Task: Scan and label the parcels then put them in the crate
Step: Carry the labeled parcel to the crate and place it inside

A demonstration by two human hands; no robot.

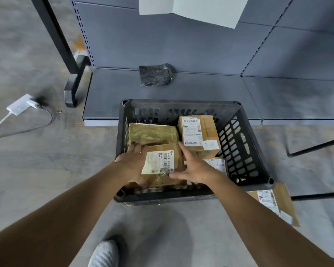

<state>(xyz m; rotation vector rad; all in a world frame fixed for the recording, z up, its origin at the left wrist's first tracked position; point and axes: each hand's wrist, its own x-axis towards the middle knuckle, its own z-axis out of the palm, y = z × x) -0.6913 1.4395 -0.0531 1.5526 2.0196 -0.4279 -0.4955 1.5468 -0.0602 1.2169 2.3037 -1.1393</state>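
the white label (158, 162) on the front parcel (163, 181) reads 862-e14; other labels are too blurred.

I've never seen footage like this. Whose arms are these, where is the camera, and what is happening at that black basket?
There is no machine here. A person wears a wide-angle camera on the head, so you are looking down along their own arms. The left hand grips the left edge of a labelled parcel. The right hand lies flat against its right side. Together they hold it inside the black crate. Also in the crate are a taped parcel, a taller labelled box and another parcel partly hidden by the right hand. One more parcel lies on the floor beside the crate. Behind, a black bag sits on a grey shelf.
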